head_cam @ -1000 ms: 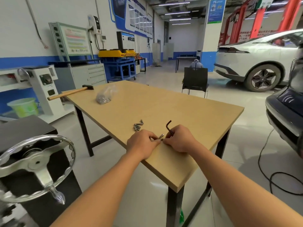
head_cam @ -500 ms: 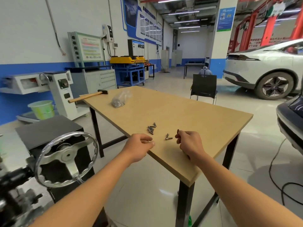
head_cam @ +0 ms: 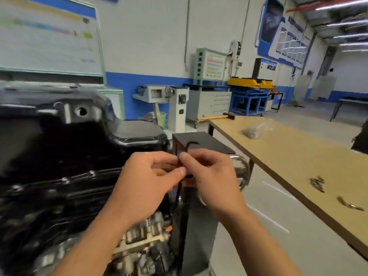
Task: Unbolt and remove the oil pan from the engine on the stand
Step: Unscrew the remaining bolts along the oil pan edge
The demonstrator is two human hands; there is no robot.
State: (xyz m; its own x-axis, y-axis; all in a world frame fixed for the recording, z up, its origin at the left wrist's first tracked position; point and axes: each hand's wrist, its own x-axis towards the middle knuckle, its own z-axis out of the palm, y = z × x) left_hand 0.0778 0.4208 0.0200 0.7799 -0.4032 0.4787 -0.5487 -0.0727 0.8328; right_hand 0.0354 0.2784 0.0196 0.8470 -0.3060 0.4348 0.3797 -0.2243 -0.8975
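Note:
The black oil pan [head_cam: 65, 136] sits on top of the upturned engine [head_cam: 49, 196] on the stand, filling the left of the view. Small bolts show along its flange [head_cam: 91, 173]. My left hand [head_cam: 147, 182] and my right hand [head_cam: 211, 176] meet in front of the pan's right end. Both pinch a black hex key [head_cam: 188, 145], whose bent end sticks up above my fingers. Its lower end is hidden behind my hands.
The stand's black column [head_cam: 199, 226] and chrome handwheel [head_cam: 242, 172] are right behind my hands. A wooden table [head_cam: 288, 156] at right carries removed bolts [head_cam: 318, 184], one loose bolt [head_cam: 350, 204], a plastic bag of parts [head_cam: 253, 131] and a hammer [head_cam: 217, 117].
I have turned left from the table to the engine. A bolt was left on the table, and both hands now hold the hex key by the oil pan.

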